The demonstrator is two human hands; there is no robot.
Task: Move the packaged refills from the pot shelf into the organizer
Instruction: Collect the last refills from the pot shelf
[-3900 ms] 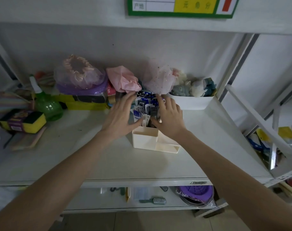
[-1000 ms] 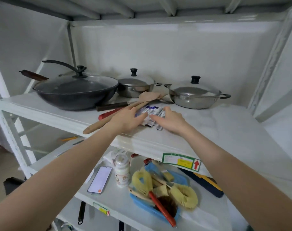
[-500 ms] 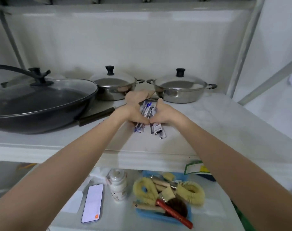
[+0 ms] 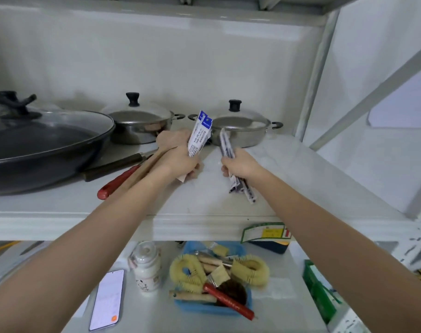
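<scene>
Spanning the whole view, the pot shelf carries a black wok and two lidded steel pots behind both arms. Above its front half, the left hand grips one bunch of packaged refills upright, while the right hand clutches a second, tilted bunch.
</scene>
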